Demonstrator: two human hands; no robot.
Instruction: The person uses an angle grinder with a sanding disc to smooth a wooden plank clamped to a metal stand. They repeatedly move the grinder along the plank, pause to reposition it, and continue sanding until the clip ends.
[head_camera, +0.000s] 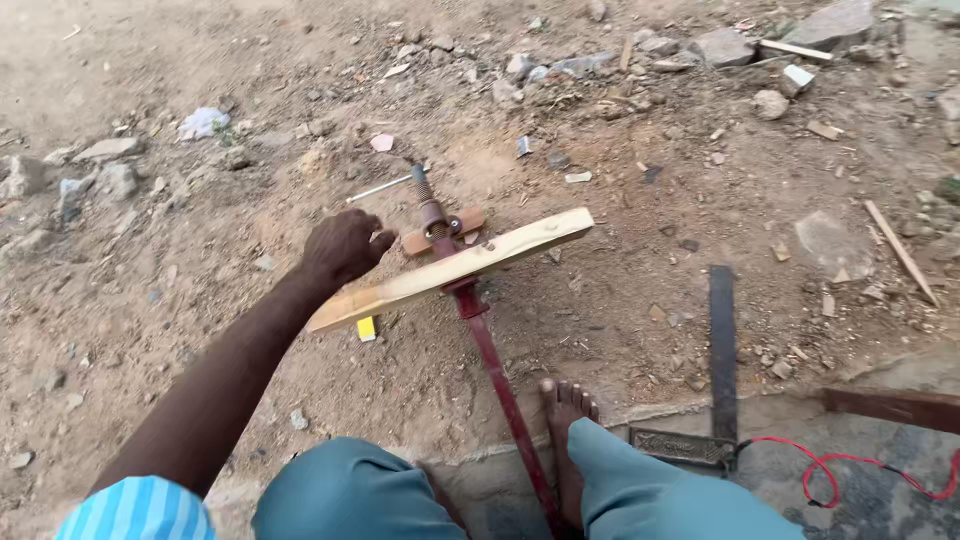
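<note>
On bare, rubble-strewn ground, your red bar clamp (495, 370) runs from between your knees away from you to its screw end, and everything here reads off that bar. The pale wooden plank (455, 268) lies squarely across it near the far end, held at the clamp's head, its long axis slanting from low on the left of the bar to high on the right. Your left hand (343, 247) sits just left of the bar, above the plank's near-left half, fingers curled shut beside the clamp's screw (432, 212); whether they close on the thin handle rod (380, 188) cannot be told. Your right hand is out of frame, so the left is the only one near. Your bare foot (566, 420) rests just right of the bar, near your end.
</note>
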